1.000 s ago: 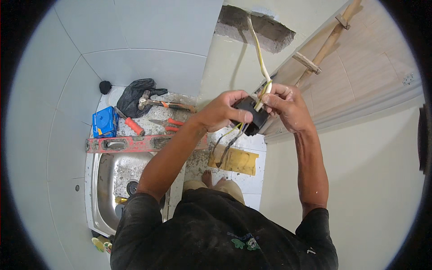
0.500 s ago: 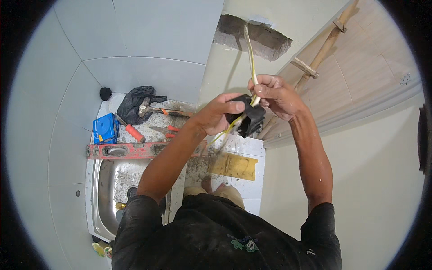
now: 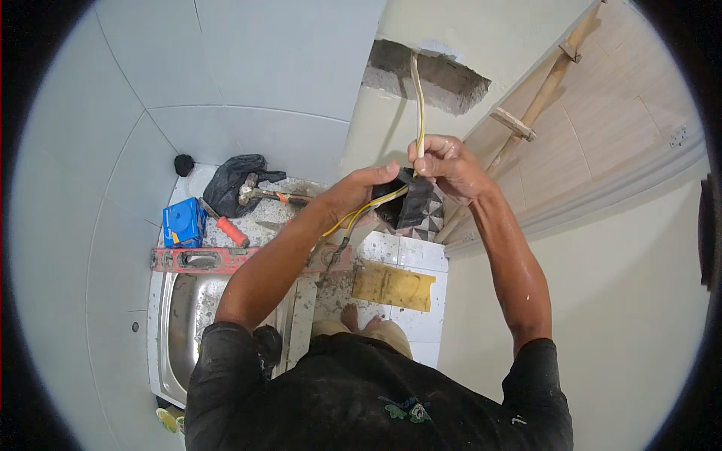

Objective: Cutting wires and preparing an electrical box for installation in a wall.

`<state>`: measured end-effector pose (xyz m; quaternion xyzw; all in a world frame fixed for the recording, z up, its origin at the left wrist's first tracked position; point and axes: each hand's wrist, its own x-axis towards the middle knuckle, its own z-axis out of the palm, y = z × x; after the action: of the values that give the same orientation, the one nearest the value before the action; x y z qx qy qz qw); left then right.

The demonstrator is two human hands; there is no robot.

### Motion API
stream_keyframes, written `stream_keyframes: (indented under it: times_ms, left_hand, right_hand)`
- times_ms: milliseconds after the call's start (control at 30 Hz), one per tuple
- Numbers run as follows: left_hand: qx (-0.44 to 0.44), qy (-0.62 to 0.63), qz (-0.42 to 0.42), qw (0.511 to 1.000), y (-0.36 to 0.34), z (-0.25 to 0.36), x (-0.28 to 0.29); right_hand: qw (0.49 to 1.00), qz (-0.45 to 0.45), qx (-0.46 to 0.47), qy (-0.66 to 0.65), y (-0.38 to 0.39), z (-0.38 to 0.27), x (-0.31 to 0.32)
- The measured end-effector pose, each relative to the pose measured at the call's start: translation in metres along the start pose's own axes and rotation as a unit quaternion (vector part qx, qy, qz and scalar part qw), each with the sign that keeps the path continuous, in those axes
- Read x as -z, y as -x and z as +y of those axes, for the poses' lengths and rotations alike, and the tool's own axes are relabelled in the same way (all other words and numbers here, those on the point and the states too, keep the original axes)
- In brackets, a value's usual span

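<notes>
My left hand (image 3: 350, 192) is closed on a black box (image 3: 391, 207) at the centre, its thumb at the box's upper edge. My right hand (image 3: 444, 169) pinches a white and yellow-green cable (image 3: 419, 105) just above the box. The cable runs up to a rough recess (image 3: 447, 83) cut in the cream wall. Thin yellow and white wires (image 3: 350, 218) pass across the box and droop to the left. Whether the grey triangle pattern beside the box belongs to it, I cannot tell.
A steel sink (image 3: 188, 323) is at lower left; along it lie a red level (image 3: 177, 259), hammer (image 3: 248, 193), red-handled tool (image 3: 233, 229), blue box (image 3: 182, 222) and black bag (image 3: 229, 180). A wooden ladder (image 3: 553, 79) leans at right; a yellow board (image 3: 391, 286) lies on white tiles.
The black box has turned between my hands, and the yellow wires now stretch leftward across it instead of hanging below. My right hand keeps its pinch on the cable. The view has shifted slightly.
</notes>
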<state>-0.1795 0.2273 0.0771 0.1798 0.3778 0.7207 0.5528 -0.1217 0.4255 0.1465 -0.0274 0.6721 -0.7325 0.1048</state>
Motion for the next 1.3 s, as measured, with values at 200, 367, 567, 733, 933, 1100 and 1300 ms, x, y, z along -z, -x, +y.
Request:
stream_keyframes:
  times_ms: [200,367,567,733,933,1100,1300]
  left_hand:
    - [-0.05,-0.081,-0.139,0.986,0.006,0.023,0.008]
    - [-0.081,-0.369,-0.162,0.911,-0.004,0.049,0.006]
    - [-0.128,-0.442,-0.135,0.878,0.0,0.042,0.008]
    - [-0.119,-0.459,-0.106,0.874,0.0,0.043,-0.007]
    - [-0.005,-0.701,0.049,0.711,0.031,0.051,-0.032]
    - [-0.107,-0.676,0.112,0.72,0.036,0.025,-0.052]
    - [-0.078,-0.699,0.148,0.696,0.041,0.022,-0.057]
  right_hand:
    - [0.994,-0.075,-0.029,0.068,-0.009,-0.024,0.01]
    - [0.987,-0.019,-0.003,0.157,-0.012,-0.035,0.016]
    - [0.978,0.118,0.043,0.166,0.03,-0.015,-0.003]
    - [0.944,0.255,0.142,0.152,0.065,0.041,-0.064]
    - [0.878,0.342,0.167,0.289,0.075,0.039,-0.06]
    - [0.903,0.323,0.199,0.202,0.07,0.053,-0.072]
    - [0.893,0.328,0.182,0.25,0.072,0.047,-0.086]
